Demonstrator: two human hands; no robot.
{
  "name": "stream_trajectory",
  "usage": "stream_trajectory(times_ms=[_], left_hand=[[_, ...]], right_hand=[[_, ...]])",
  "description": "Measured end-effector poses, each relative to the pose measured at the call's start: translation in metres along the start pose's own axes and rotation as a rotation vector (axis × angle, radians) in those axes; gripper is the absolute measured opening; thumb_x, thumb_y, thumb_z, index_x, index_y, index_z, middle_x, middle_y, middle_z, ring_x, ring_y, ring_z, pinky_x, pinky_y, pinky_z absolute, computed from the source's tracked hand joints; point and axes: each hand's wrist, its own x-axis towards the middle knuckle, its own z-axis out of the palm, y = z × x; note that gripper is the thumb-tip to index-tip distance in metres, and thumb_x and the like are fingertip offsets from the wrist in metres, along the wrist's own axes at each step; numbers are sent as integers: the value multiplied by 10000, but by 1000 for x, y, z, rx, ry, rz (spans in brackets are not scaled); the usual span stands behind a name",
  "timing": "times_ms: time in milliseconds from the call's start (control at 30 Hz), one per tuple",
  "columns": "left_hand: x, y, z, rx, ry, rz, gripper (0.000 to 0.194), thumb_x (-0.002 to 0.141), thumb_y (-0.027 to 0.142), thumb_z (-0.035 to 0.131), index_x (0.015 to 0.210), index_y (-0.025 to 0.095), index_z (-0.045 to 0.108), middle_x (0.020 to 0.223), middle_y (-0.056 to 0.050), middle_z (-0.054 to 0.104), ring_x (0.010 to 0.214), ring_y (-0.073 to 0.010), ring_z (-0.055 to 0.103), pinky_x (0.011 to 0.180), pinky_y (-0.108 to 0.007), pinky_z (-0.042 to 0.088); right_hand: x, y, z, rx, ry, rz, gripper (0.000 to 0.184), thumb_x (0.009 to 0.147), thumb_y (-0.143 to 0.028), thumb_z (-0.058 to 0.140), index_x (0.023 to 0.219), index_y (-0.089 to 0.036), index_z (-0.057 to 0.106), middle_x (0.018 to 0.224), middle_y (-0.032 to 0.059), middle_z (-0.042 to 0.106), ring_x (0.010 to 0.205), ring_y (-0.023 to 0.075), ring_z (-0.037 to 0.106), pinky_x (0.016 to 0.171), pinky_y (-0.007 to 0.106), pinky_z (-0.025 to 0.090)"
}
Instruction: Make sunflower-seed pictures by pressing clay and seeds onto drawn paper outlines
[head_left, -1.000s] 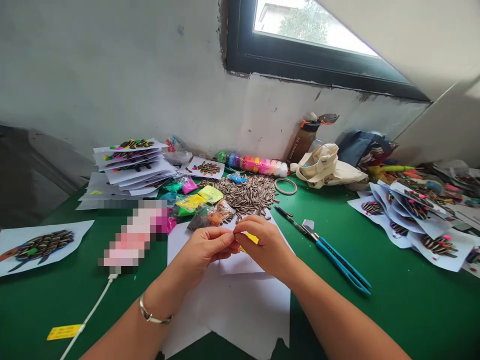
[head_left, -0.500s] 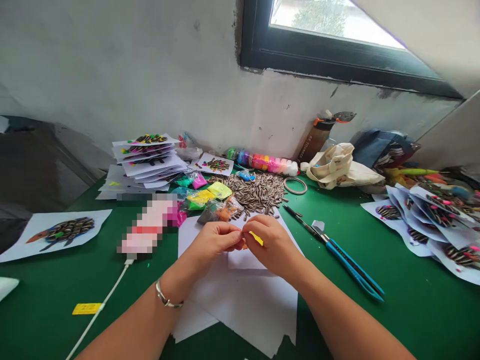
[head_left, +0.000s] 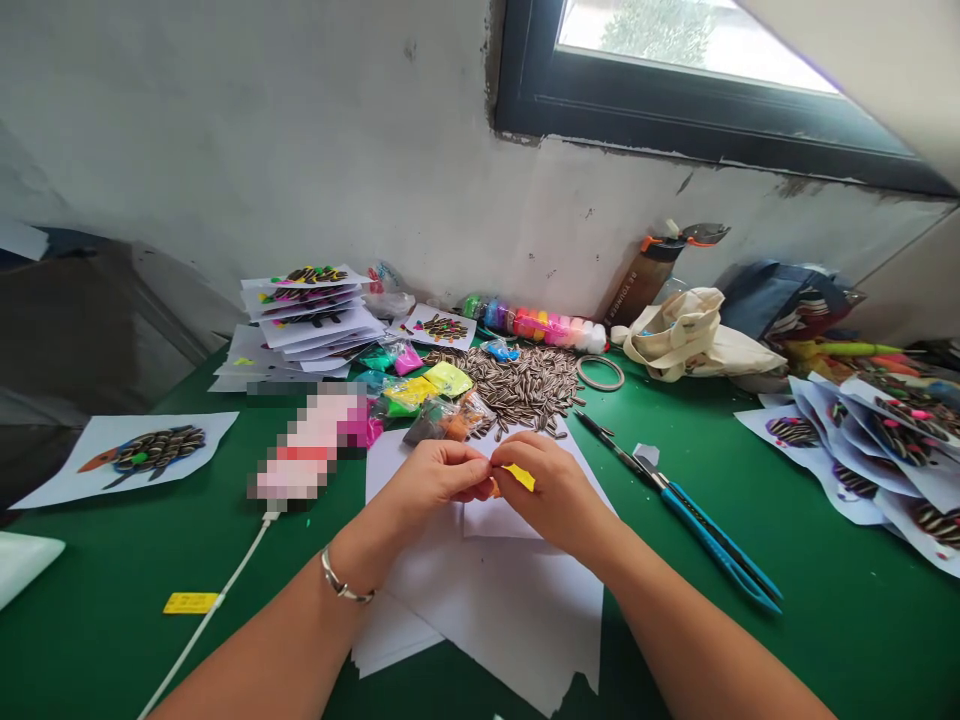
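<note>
My left hand (head_left: 444,474) and my right hand (head_left: 551,490) meet fingertip to fingertip over white paper (head_left: 517,610). Both are closed in a pinch, and whatever sits between the fingers is hidden or too small to name. Under the right hand's fingers a yellow patch (head_left: 520,477) shows, with a bit of orange beside it; a smaller white sheet (head_left: 499,523) lies below. Just beyond the hands are a heap of striped sunflower seeds (head_left: 525,385) and small bags of coloured clay, among them a yellow bag (head_left: 409,393) and an orange one (head_left: 457,425).
On the right lie a black pen (head_left: 600,435), blue tweezers (head_left: 720,545), a tape roll (head_left: 600,373) and stacked seed pictures (head_left: 870,440). More pictures (head_left: 311,320) are piled at back left. A white cable (head_left: 217,605) runs to a blurred pink object (head_left: 311,450). A bottle (head_left: 645,275) leans against the wall.
The whole view has shifted slightly, so things appear a little farther right. My hands keep the same pinched pose, fingertips together over the paper.
</note>
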Motion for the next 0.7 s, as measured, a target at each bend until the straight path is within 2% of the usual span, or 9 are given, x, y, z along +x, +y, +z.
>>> stream_trajectory(times_ms=[200, 300, 400, 500, 700], left_hand=[[-2, 3, 2, -77, 6, -42, 231, 706, 391, 762, 728, 164, 724, 706, -35, 692, 683, -139, 605, 686, -261, 459], [-2, 5, 1, -106, 27, -57, 228, 684, 383, 787, 744, 173, 722, 716, -31, 704, 676, -137, 614, 695, -265, 461], [-2, 6, 1, -132, 33, -69, 222, 678, 368, 801, 773, 183, 722, 722, -23, 718, 673, -131, 621, 704, -263, 458], [-3, 6, 1, -141, 32, -66, 206, 676, 348, 807, 777, 189, 723, 714, -9, 718, 677, -123, 622, 705, -256, 454], [-2, 3, 0, -146, 6, -47, 204, 693, 348, 796, 796, 186, 727, 717, -14, 715, 677, -121, 616, 715, -256, 458]], right_hand=[[2, -4, -2, 234, 42, 206, 139, 792, -114, 539, 702, -196, 607, 704, -10, 614, 676, 127, 578, 634, 246, 455], [3, -4, -4, 419, 47, 326, 89, 815, -210, 569, 749, -195, 626, 704, -14, 611, 645, 121, 608, 588, 231, 482], [4, -3, -4, 584, 49, 394, 130, 816, -315, 614, 792, -189, 640, 704, -14, 599, 629, 125, 628, 553, 228, 494], [4, -1, -3, 639, 51, 403, 169, 816, -355, 631, 800, -188, 650, 712, -16, 597, 617, 122, 631, 547, 232, 498], [4, -3, -5, 467, 31, 310, 185, 864, -330, 583, 806, -188, 686, 749, 4, 620, 657, 125, 641, 572, 232, 509]])
